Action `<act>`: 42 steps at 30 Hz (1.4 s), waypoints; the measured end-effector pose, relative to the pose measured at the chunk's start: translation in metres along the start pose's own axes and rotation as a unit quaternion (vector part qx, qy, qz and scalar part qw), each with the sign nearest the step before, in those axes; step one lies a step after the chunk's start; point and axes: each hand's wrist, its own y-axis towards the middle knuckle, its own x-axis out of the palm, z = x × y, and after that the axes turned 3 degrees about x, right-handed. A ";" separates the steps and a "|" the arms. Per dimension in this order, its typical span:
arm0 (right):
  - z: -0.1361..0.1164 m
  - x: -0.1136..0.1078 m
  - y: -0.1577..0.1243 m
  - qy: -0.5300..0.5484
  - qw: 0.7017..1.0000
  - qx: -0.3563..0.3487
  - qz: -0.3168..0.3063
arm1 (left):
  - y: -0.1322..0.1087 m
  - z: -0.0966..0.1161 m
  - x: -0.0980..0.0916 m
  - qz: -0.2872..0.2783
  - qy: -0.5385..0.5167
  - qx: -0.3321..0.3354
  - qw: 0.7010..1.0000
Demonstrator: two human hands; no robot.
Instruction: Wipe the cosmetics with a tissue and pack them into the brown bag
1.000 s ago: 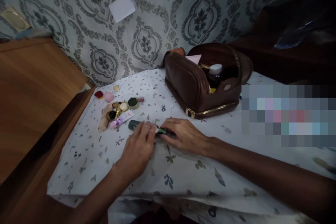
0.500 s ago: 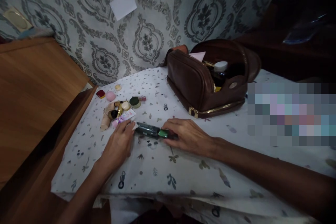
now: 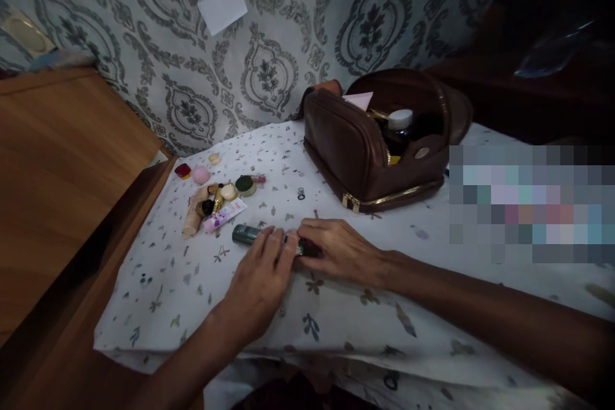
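A slim dark green bottle (image 3: 243, 235) lies sideways just above the white patterned tablecloth. My left hand (image 3: 264, 269) is closed over its middle, and a small pale bit shows at the fingertips. Around the bottle's right end the fingers of my right hand (image 3: 336, 246) are wrapped, hiding most of that end. Left of the hands sit several cosmetics: a pink and white tube (image 3: 225, 215), a beige tube (image 3: 193, 214), a jar with a dark green lid (image 3: 245, 184), a pink sponge (image 3: 200, 174) and a small red-topped container (image 3: 182, 170).
A brown cosmetic bag (image 3: 341, 147) stands unzipped at the back right, with a white-capped bottle (image 3: 400, 120) inside. A wooden cabinet (image 3: 67, 179) borders the table on the left. Patterned wallpaper (image 3: 269, 70) rises behind. A blurred-out patch (image 3: 528, 205) covers the right side.
My left hand has slid right along the bottle, from its left end to its middle, baring the left end. My right hand keeps its grip on the other end.
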 end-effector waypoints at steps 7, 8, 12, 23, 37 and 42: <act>0.001 0.002 -0.001 0.007 1.000 -0.007 -0.004 | -0.003 -0.009 -0.006 0.010 -0.068 -0.010 0.998; 0.000 0.001 -0.001 0.008 1.000 -0.008 -0.008 | -0.006 -0.014 -0.007 0.002 -0.081 -0.025 0.996; -0.003 -0.002 -0.001 0.009 1.000 -0.005 -0.012 | -0.020 -0.038 -0.007 0.006 -0.078 -0.085 0.993; -0.007 -0.004 -0.002 0.008 0.999 0.000 -0.040 | -0.027 -0.052 -0.010 0.036 -0.113 -0.120 0.986; -0.003 0.002 -0.003 0.010 0.999 -0.044 -0.016 | 0.010 -0.005 -0.014 0.040 -0.212 -0.034 0.976; -0.003 0.002 -0.003 0.023 0.998 -0.048 -0.029 | 0.005 -0.019 -0.011 0.042 -0.165 -0.099 0.980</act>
